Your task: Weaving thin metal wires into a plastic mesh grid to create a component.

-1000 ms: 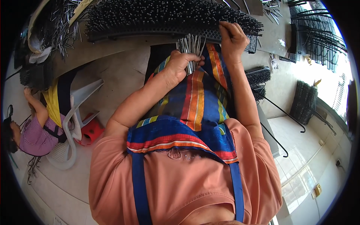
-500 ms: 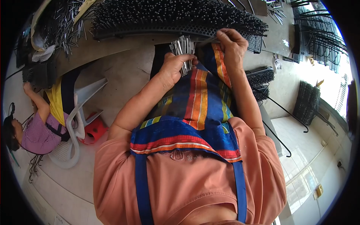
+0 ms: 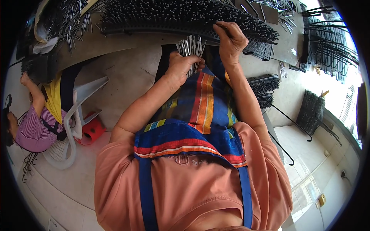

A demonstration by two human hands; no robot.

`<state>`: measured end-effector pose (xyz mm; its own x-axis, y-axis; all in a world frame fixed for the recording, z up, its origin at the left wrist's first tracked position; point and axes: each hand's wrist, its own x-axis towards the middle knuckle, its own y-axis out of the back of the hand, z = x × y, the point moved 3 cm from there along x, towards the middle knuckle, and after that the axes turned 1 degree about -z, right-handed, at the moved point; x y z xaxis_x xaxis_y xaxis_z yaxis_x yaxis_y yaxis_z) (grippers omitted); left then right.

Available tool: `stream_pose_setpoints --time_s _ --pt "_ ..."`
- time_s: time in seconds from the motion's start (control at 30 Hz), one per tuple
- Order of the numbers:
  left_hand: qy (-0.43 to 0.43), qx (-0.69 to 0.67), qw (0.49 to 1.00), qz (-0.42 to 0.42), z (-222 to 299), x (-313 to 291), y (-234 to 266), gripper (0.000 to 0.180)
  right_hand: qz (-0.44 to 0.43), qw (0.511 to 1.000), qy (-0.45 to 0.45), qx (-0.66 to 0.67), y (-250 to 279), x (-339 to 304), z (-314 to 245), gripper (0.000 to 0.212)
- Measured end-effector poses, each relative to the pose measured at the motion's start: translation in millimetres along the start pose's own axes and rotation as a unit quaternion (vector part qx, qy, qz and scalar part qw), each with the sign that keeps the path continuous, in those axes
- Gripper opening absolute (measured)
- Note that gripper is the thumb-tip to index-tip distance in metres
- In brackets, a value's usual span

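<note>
My left hand (image 3: 179,67) is wrapped round a bundle of thin silvery metal rods (image 3: 191,47), which stand roughly upright and fan out at the top. My right hand (image 3: 232,43) is raised at the front edge of a long black perforated rack (image 3: 162,29), thumb and fingers brought together in a pinch. Whatever lies between those fingertips is too small to make out. Many dark rods with bright tips (image 3: 169,13) stand packed in the rack's holes. Below both hands a striped blue, red and orange apron (image 3: 204,104) covers my lap.
Loose metal rods (image 3: 71,32) lie heaped on the table at the far left. A co-worker in a purple top (image 3: 38,129) sits at the left beside a white chair (image 3: 73,131) and a red container (image 3: 90,131). Black racks with rods (image 3: 262,84) and bundled black wire pieces (image 3: 310,109) stand to the right.
My right hand has moved up and slightly left, from above my lap to the rack's front edge. My left hand keeps its grip on the rods, which fan out more.
</note>
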<state>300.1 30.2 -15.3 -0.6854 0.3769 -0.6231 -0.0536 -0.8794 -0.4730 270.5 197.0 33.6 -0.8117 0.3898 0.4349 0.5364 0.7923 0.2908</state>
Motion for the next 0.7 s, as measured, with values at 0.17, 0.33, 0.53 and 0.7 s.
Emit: stream_pose_setpoints --time_s 0.17,0.33,0.53,0.7 --pt "0.02 0.021 1.0 -0.005 -1.8 3.0 2.0 0.002 -0.014 0.999 0.02 -0.029 -5.1 3.8 -2.2 0.012" --pt "0.009 0.027 1.0 0.0 2.3 -0.5 -0.2 0.003 -0.029 0.993 0.01 -0.114 -6.9 1.6 -5.9 0.013" --pt "0.005 0.012 1.0 0.014 4.1 2.1 3.2 0.005 -0.058 0.987 0.054 -0.138 -8.8 9.4 -6.9 0.011" --pt "0.026 -0.031 0.998 -0.041 5.8 3.4 2.8 0.011 -0.133 0.96 0.105 -0.223 -8.5 1.0 -7.0 0.022"
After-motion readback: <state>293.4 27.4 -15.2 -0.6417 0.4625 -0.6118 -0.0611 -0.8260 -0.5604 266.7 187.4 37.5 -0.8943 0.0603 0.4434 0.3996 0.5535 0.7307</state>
